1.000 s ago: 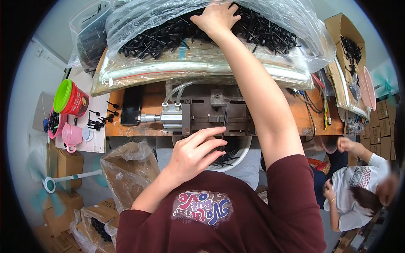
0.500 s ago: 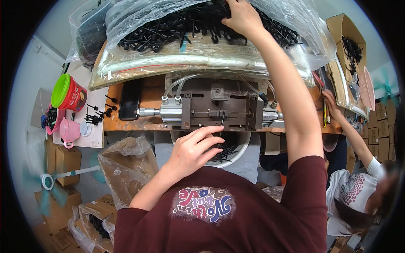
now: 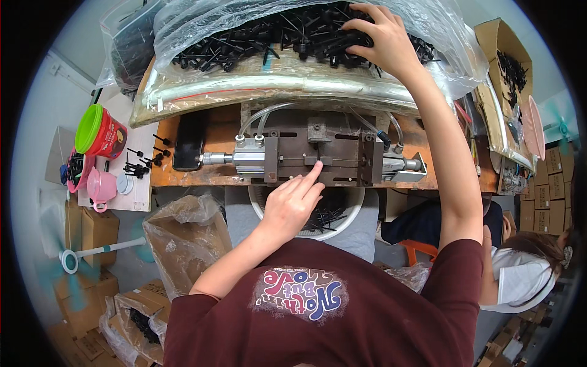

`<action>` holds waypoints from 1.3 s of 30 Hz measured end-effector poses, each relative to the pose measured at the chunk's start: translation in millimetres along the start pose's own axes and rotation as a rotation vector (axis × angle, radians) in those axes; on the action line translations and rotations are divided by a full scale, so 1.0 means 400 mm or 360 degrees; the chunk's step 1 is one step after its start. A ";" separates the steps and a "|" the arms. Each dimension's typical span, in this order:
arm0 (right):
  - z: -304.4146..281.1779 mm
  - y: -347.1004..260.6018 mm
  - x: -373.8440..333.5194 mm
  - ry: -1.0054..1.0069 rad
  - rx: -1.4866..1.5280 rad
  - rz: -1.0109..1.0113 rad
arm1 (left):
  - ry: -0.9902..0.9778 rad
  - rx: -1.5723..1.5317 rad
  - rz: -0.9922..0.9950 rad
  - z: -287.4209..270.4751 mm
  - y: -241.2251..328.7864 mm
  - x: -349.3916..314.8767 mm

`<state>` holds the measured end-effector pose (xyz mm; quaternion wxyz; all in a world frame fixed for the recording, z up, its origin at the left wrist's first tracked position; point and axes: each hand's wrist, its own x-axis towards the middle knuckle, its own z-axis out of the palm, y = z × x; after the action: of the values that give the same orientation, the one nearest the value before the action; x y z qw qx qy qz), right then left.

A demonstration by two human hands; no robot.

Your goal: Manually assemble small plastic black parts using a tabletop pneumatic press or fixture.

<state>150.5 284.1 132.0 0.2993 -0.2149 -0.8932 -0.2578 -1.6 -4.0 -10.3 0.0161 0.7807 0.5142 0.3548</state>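
My left hand (image 3: 293, 202) is in front of the metal fixture (image 3: 290, 168), its fingers stretched out. Its index fingertip touches or nearly touches the small dark block (image 3: 318, 161) in the middle of the fixture; whether a part sits in that block is too small to tell. Beyond the fixture, my right hand (image 3: 388, 43) is over the right part of a heap of black thin-stemmed parts (image 3: 263, 40). Its fingers are curved and apart, with no part clearly held. Under my left hand, a white basket (image 3: 351, 223) on my lap holds black stick-like pieces (image 3: 327, 217).
Clear plastic sheeting (image 3: 202, 18) surrounds the heap. A phone (image 3: 188, 144) lies left of the fixture. Air cylinders (image 3: 249, 162) and hoses flank it. Further left stand a red-and-green bucket (image 3: 101, 134), a pink cup (image 3: 101, 186) and loose black parts. Another person (image 3: 520, 275) sits at right.
My left hand has moved forward to the block, and the black stick by its fingers no longer shows there. My right hand has shifted right and nearer. The other person's hand has left the table.
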 end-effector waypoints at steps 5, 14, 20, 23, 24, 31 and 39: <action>-0.010 0.021 -0.044 -0.0189 0.0008 0.0053 | -0.0041 0.0048 0.0018 -0.011 0.001 0.030; -0.190 -0.074 -0.063 -0.0425 -0.0568 0.0581 | -0.0139 0.0121 -0.0033 0.001 -0.013 0.026; -0.273 -0.288 -0.145 -0.0176 0.0930 0.1315 | -0.0009 -0.0127 -0.0142 -0.043 0.006 0.042; -0.255 -0.371 -0.210 -0.0313 0.1548 0.1485 | 0.0324 -0.0469 -0.0222 -0.077 0.035 0.091; -0.248 -0.387 -0.226 -0.0410 0.1692 0.1521 | 0.0430 -0.0563 -0.0221 -0.081 0.040 0.110; -0.201 -0.408 -0.227 -0.0450 0.1977 0.1538 | 0.0497 -0.0713 -0.0176 -0.070 0.012 0.185; -0.228 -0.418 -0.228 -0.0273 0.2035 0.1410 | 0.0521 -0.0855 -0.0115 -0.097 0.006 0.163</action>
<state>165.6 80.1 80.4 0.3700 -0.3565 -0.7193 0.4677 -7.3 35.0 54.7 0.1512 0.6622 0.4253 0.5981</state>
